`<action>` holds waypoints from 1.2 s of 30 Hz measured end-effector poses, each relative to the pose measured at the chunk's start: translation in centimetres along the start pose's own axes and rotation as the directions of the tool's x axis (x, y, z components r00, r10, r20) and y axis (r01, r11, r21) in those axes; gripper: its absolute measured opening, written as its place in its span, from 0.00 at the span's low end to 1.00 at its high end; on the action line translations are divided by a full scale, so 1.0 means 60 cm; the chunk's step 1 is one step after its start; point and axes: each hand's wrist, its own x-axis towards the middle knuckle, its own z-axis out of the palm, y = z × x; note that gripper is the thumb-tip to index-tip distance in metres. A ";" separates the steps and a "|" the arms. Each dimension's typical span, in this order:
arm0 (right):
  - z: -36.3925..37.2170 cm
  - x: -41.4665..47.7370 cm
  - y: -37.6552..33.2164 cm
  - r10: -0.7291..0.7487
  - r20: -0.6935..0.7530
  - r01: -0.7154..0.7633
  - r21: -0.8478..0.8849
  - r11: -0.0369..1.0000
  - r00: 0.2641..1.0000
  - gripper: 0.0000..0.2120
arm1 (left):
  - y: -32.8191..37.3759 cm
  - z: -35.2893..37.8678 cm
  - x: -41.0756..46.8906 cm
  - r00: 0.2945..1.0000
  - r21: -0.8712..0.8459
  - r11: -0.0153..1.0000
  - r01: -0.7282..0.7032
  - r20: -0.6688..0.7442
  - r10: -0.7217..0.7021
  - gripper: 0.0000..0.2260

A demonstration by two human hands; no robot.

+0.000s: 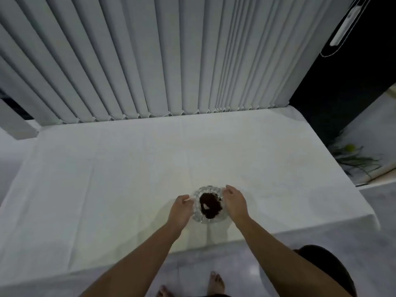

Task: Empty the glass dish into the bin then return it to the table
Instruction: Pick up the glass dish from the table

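Observation:
A cut-glass dish (207,189) stands on the white-clothed table (107,179), near its front edge. It holds a heap of dark crumbly matter (211,207) with a small white bit in it. My left hand (181,207) presses against the dish's left side with its fingers curled at the rim. My right hand (234,202) cups the right side, fingertips at the far rim. The dish rests on the cloth, upright. A dark round bin (325,266) stands on the floor at the lower right, partly hidden by my right forearm.
White vertical blinds (150,61) hang along the table's far edge. A plant with green leaves (351,155) sits beyond the table's right side. My bare feet (216,284) stand on the pale floor below the front edge.

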 end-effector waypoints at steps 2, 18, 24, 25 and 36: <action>0.003 0.004 0.007 -0.011 -0.004 0.011 -0.008 1.000 1.000 0.20 | -0.005 0.008 0.002 0.999 -0.014 1.000 0.000 -0.043 -0.001 0.19; -0.039 -0.007 0.046 0.094 0.016 -0.094 0.301 0.949 0.995 0.13 | 0.006 0.036 0.003 0.993 -0.229 0.971 0.063 0.116 -0.037 0.15; -0.090 -0.048 0.081 0.218 -0.093 -0.144 0.496 0.856 0.972 0.12 | 0.044 0.075 0.005 0.948 -0.123 0.991 0.046 0.317 -0.005 0.16; -0.100 -0.054 0.089 0.239 -0.109 -0.146 0.535 0.832 0.965 0.12 | 0.049 0.087 0.008 0.937 -0.098 0.995 0.030 0.350 0.006 0.16; -0.227 -0.138 0.259 0.558 -0.186 -0.034 0.933 0.359 0.809 0.12 | 0.081 0.322 -0.026 0.738 0.162 0.985 -0.055 0.671 -0.069 0.13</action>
